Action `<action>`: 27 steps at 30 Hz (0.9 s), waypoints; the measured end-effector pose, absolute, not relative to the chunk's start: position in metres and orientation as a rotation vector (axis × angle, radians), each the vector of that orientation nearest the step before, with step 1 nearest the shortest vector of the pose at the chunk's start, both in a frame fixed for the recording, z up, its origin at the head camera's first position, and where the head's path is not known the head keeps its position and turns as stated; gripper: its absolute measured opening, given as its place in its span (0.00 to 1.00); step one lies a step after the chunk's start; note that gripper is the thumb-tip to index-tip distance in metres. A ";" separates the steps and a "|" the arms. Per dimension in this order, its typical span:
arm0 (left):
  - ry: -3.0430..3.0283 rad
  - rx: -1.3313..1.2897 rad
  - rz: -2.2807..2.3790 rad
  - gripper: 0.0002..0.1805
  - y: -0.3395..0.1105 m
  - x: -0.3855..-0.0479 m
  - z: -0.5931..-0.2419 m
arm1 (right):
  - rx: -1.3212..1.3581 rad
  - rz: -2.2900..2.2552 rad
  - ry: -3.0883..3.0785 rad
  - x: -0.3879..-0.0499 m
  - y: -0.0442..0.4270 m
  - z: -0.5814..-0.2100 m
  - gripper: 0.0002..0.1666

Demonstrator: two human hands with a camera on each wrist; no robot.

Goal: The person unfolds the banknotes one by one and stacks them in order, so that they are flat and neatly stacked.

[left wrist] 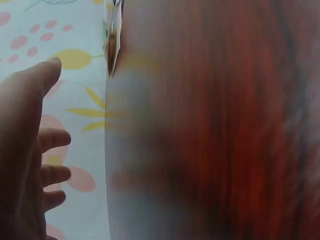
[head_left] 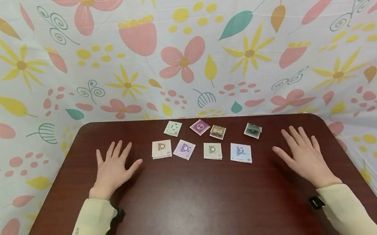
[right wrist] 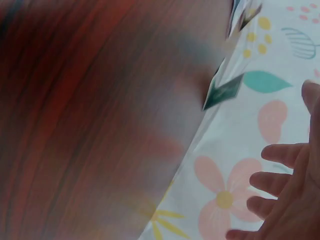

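Note:
Several small folded paper notes lie in two loose rows on the dark wooden table [head_left: 185, 211]. A cream note [head_left: 161, 149] is closest to my left hand [head_left: 112, 170], whose fingers are spread and hold nothing. Beside it are a purple note [head_left: 184, 149], a pale green note [head_left: 212, 151] and a blue note [head_left: 240, 152]. Behind them sit a light green note [head_left: 173, 128], a magenta note [head_left: 199, 127], a brown note [head_left: 217, 131] and a dark green note [head_left: 252, 130], partly unfolded. To their right, my right hand [head_left: 302, 157] has its fingers spread, holding nothing.
A white cloth [head_left: 186, 94] with flowers and leaves hangs behind the table and along its sides. Both wrists carry black straps, the left strap [head_left: 119, 214] and the right strap [head_left: 316, 202], below cream sleeves.

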State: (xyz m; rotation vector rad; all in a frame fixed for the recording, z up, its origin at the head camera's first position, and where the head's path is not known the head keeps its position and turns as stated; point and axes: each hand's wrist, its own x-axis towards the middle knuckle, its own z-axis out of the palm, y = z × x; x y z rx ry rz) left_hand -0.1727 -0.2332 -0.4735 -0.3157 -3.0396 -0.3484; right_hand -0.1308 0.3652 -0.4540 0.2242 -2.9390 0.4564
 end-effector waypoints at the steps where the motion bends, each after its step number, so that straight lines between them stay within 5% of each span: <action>1: -3.032 -0.319 -0.348 0.47 -0.231 -0.172 -0.474 | 0.242 0.458 -2.925 -0.130 0.363 -0.454 0.47; 19: -2.857 -0.497 -0.426 0.30 -0.195 -0.160 -0.467 | 0.510 0.444 -2.847 -0.119 0.313 -0.448 0.28; 27: -2.860 -0.525 -0.472 0.25 -0.184 -0.163 -0.475 | 0.568 0.437 -2.908 -0.116 0.293 -0.456 0.27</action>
